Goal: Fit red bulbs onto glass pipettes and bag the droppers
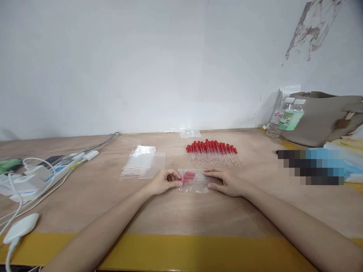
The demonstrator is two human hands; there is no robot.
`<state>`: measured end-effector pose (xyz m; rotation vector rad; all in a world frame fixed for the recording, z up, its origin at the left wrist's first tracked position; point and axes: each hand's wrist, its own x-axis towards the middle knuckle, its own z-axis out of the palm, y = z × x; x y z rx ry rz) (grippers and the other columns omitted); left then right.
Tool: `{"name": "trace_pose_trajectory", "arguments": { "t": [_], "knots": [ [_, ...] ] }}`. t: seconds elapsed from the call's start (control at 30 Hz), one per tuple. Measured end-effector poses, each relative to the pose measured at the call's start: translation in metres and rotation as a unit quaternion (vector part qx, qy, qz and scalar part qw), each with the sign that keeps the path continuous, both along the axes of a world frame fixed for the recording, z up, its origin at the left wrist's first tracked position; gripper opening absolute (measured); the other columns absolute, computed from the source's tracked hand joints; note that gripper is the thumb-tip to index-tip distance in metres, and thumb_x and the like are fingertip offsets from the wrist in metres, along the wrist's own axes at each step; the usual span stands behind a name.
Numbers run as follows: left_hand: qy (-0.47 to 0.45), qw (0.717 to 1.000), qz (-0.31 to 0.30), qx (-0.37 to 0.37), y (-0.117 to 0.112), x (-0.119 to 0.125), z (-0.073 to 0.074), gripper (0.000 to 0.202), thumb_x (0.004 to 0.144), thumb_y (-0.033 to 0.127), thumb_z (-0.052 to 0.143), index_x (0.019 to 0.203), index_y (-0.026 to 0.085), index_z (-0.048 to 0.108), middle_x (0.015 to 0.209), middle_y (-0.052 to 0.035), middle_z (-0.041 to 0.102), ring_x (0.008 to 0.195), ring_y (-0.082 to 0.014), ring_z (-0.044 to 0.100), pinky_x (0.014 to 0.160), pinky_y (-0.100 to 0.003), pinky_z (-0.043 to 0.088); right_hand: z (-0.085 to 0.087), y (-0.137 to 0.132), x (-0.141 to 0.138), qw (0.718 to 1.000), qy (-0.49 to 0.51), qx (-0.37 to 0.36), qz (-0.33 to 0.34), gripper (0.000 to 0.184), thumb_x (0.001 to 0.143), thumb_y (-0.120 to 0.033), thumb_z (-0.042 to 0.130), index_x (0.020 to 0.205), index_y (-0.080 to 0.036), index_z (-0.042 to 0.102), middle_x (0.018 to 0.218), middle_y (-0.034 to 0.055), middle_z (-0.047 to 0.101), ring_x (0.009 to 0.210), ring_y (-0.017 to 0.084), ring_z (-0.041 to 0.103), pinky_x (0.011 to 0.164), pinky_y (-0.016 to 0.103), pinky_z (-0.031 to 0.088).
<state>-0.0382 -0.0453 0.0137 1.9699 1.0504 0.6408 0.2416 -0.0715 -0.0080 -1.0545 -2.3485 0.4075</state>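
Two bare hands meet a clear bag (197, 187) on the table: the left hand (162, 183) pinches a red bulb (180, 180) at its left edge, while the right hand (229, 183), fingers and thumb parted, touches its right side. More red bulbs (190, 174) lie inside, between the hands. Just beyond, red-topped droppers (211, 146) fan out; stacked bags (140, 160) lie beyond the left hand.

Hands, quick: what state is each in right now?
Left hand: closed, apparently on red bulb at clear bag's left end.
Right hand: open, at bag's right end.
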Motion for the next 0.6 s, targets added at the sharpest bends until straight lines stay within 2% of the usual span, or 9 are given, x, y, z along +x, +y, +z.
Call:
{"name": "trace_pose_trajectory", "arguments": {
  "t": [0.13, 0.3, 0.37, 0.5, 0.53, 0.6],
  "knots": [
    [-0.009, 0.999, 0.041, 0.022, 0.002, 0.01, -0.011, 0.029, 0.058, 0.038, 0.069, 0.067, 0.012, 0.06, 0.047, 0.0055, 0.043, 0.045, -0.0056, 0.034, 0.043, -0.017, 0.024, 0.001, -0.001, -0.003, 1.0, 0.006, -0.007, 0.005, 0.047, 0.075, -0.046, 0.052, 0.117, -0.024, 0.051, 0.12, 0.007, 0.05, 0.11, 0.023, 0.044, 0.093, 0.041, 0.035],
    [-0.003, 0.995, 0.081, 0.063, 0.001, 0.017, -0.021, 0.033, 0.056, 0.042, 0.069, 0.054, 0.012, 0.053, 0.047, 0.005, 0.043, 0.045, -0.0056, 0.036, 0.042, -0.017, 0.025, 0.002, -0.003, -0.006, 1.0, 0.01, -0.017, 0.015, 0.048, 0.076, -0.046, 0.05, 0.119, -0.024, 0.049, 0.123, 0.0073, 0.048, 0.111, 0.023, 0.044, 0.092, 0.04, 0.036],
    [0.001, 0.994, 0.084, 0.069, 0.001, 0.014, -0.019, 0.032, 0.057, 0.04, 0.068, 0.054, 0.012, 0.054, 0.047, 0.005, 0.044, 0.045, -0.0058, 0.036, 0.042, -0.017, 0.025, 0.002, -0.003, -0.005, 1.0, 0.014, -0.014, 0.01, 0.048, 0.076, -0.046, 0.05, 0.118, -0.023, 0.05, 0.122, 0.0077, 0.048, 0.111, 0.023, 0.045, 0.092, 0.04, 0.036],
    [0.001, 1.0, 0.007, -0.017, 0.007, -0.002, -0.001, 0.022, 0.06, 0.032, 0.066, 0.068, 0.013, 0.06, 0.057, 0.0017, 0.055, 0.051, -0.008, 0.046, 0.049, -0.019, 0.034, 0.002, -0.003, -0.002, 1.0, 0.015, -0.01, 0.007, 0.047, 0.075, -0.046, 0.051, 0.116, -0.022, 0.052, 0.12, 0.0082, 0.05, 0.11, 0.023, 0.045, 0.092, 0.039, 0.036],
    [-0.003, 0.999, 0.01, -0.033, 0.01, -0.006, 0.003, 0.021, 0.06, 0.031, 0.066, 0.07, 0.013, 0.06, 0.062, 0.0005, 0.058, 0.055, -0.009, 0.049, 0.052, -0.019, 0.036, 0.002, -0.003, -0.001, 1.0, 0.012, -0.011, 0.01, 0.047, 0.075, -0.046, 0.051, 0.116, -0.022, 0.052, 0.12, 0.0081, 0.05, 0.11, 0.023, 0.045, 0.092, 0.04, 0.036],
    [-0.014, 0.997, 0.071, -0.017, 0.018, -0.012, 0.01, 0.02, 0.06, 0.03, 0.065, 0.07, 0.013, 0.059, 0.065, -0.0007, 0.06, 0.058, -0.0105, 0.052, 0.055, -0.021, 0.038, 0.003, -0.003, -0.001, 1.0, 0.009, -0.014, 0.015, 0.046, 0.076, -0.045, 0.051, 0.116, -0.023, 0.052, 0.119, 0.008, 0.051, 0.109, 0.023, 0.046, 0.092, 0.04, 0.036]
  ]
}}
